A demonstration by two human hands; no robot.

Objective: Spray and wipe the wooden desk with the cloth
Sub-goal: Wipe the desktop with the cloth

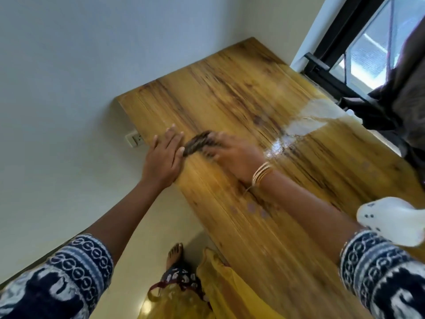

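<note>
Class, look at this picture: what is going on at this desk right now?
A person is wiping a wooden desk. The right hand presses a dark cloth onto the top near its left edge, blurred by motion. The left hand rests flat on that edge, fingers straight. A shiny wet patch lies further right.

Pale wall (92, 54) — black-framed window (358, 54)
</note>
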